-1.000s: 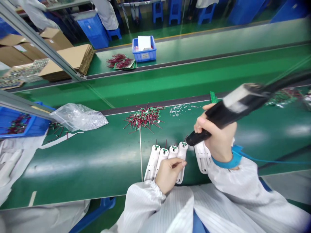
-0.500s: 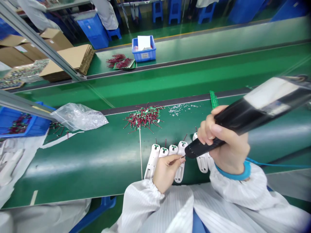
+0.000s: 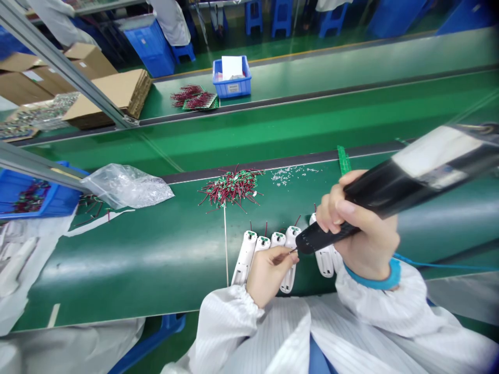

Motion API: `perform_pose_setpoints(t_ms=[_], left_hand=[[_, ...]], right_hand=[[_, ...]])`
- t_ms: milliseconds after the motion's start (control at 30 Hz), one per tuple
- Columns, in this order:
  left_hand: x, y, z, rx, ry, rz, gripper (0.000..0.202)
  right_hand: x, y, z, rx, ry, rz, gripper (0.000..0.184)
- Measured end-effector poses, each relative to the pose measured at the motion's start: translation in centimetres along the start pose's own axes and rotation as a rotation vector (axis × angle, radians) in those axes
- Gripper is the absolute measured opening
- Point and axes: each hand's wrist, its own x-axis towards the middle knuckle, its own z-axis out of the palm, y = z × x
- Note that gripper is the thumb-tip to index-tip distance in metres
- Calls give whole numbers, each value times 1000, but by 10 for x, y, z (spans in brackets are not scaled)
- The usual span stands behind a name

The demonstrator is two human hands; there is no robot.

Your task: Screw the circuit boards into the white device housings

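Pinching at the bit (image 3: 293,251) of a black driver (image 3: 393,182), the left hand (image 3: 268,272) seems to be loading it; the right hand (image 3: 360,223), at two o'clock, grips the tool. White housings (image 3: 245,257) lie around and beneath the left, heads toward twelve o'clock; steady alignment seems needed next.

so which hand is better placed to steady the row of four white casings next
Probably the left hand: it lies over the white casings, while the right hand is wrapped around the black tool.
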Motion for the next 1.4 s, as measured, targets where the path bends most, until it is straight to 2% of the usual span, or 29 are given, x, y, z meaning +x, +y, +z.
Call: perform_pose_setpoints(t_ms=[167, 300, 467, 867, 1400], left_hand=[[2, -8, -1, 65, -45, -21, 19], [4, -14, -1, 159, -91, -30, 22], [4, -17, 0, 173, -102, -40, 24], [6, -20, -1, 157, -113, -41, 25], [7, -25, -1, 123, -85, -46, 23]], right_hand=[[7, 4, -3, -45, 68, -77, 23], [17, 25, -15, -214, 160, -170, 24], [27, 49, -26, -285, 224, -121, 24], [27, 53, -30, -337, 222, -83, 23], [31, 58, -21, -317, 179, -76, 23]])
